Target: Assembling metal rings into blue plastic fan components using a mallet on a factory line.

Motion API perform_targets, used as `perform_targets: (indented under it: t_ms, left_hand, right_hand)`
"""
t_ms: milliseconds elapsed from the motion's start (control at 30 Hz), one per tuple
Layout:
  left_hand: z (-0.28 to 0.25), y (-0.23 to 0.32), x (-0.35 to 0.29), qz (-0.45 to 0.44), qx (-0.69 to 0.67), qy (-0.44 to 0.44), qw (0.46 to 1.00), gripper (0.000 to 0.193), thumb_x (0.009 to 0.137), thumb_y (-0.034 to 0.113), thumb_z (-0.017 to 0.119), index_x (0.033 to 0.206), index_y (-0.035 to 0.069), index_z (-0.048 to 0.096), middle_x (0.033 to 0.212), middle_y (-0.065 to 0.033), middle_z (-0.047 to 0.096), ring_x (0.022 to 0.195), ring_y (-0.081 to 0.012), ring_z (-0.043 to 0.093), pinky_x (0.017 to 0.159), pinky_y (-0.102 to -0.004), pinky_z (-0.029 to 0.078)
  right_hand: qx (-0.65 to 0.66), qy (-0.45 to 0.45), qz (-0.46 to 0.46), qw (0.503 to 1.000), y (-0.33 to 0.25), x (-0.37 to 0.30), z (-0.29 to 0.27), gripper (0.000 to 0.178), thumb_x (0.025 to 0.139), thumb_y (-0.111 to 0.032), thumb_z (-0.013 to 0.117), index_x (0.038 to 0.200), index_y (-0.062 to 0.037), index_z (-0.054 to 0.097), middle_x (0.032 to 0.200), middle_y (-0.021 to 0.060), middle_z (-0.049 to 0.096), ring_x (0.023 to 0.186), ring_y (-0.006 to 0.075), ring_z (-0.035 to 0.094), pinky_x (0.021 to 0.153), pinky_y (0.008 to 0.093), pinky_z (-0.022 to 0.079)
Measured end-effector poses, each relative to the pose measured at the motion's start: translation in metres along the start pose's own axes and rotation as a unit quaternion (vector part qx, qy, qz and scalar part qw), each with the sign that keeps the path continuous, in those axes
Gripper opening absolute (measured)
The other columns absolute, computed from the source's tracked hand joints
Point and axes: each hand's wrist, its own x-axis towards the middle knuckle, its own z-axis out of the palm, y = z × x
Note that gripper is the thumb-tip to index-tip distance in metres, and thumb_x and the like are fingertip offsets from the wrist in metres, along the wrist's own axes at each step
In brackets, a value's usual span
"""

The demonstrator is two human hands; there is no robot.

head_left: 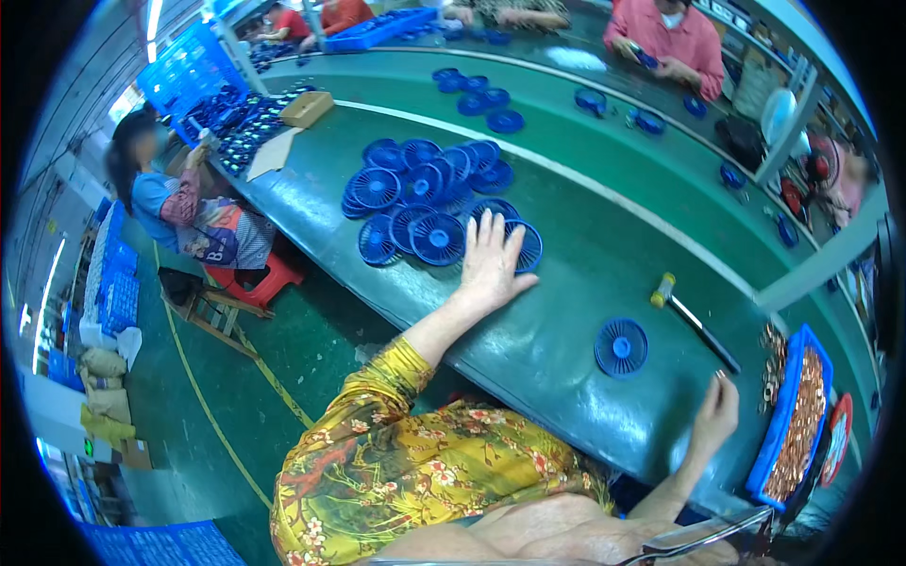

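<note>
My left hand [491,264] reaches over the table with its fingers spread. It lies on a round blue fan grille [530,249] at the near right edge of a heap of similar blue grilles [422,184]. My right hand [719,415] is raised beside the near table edge, thumb and fingertips pinched together. Something small and pale shows at the fingertips, too small to name. Between the hands, apart from the heap, a single blue grille [621,348] lies flat. Beyond my right hand rests a hammer [703,327] with a yellow head and dark grip.
At the right stands a blue tray [768,451] full of small copper-coloured parts [802,424], with more parts [772,363] spilled beside it. A cardboard box [307,109] sits at the table's far left. A co-worker [175,193] sits left; another [670,47] works across the green conveyor [557,118].
</note>
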Motion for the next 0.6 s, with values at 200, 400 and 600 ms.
perform_targets:
  t_ms: [200,400,600]
  left_hand:
    - [-0.021,0.007,-0.027,0.063,-0.093,0.044,0.993,0.064,0.065,0.026,0.08,0.121,0.007,0.055,0.122,-0.0193,0.054,0.115,-0.0357,0.05,0.098,-0.0442,0.04]
    - [-0.031,0.034,-0.051,0.11,-0.146,0.005,0.983,0.064,0.069,0.022,0.079,0.126,0.01,0.054,0.128,-0.0182,0.053,0.116,-0.0352,0.051,0.097,-0.0422,0.042]
    - [-0.032,0.046,-0.061,0.0,-0.308,-0.074,0.948,0.037,0.085,0.021,0.067,0.118,0.007,0.057,0.107,-0.0211,0.063,0.091,-0.0335,0.065,0.075,-0.0392,0.052]
  right_hand:
    - [0.151,-0.026,-0.07,0.986,-0.12,-0.017,0.012,0.015,0.077,-0.002,0.071,0.087,0.001,0.06,0.087,0.0105,0.063,0.071,0.0158,0.059,0.065,0.0258,0.049]
    - [0.137,-0.005,-0.09,0.986,-0.137,-0.025,0.0,0.021,0.072,-0.004,0.076,0.088,-0.0026,0.062,0.087,0.0092,0.065,0.068,0.0165,0.062,0.061,0.0267,0.051]
    - [0.126,-0.018,-0.08,0.989,-0.136,-0.032,-0.005,0.02,0.073,-0.005,0.075,0.087,-0.0028,0.062,0.085,0.009,0.066,0.068,0.0161,0.063,0.06,0.0264,0.052]
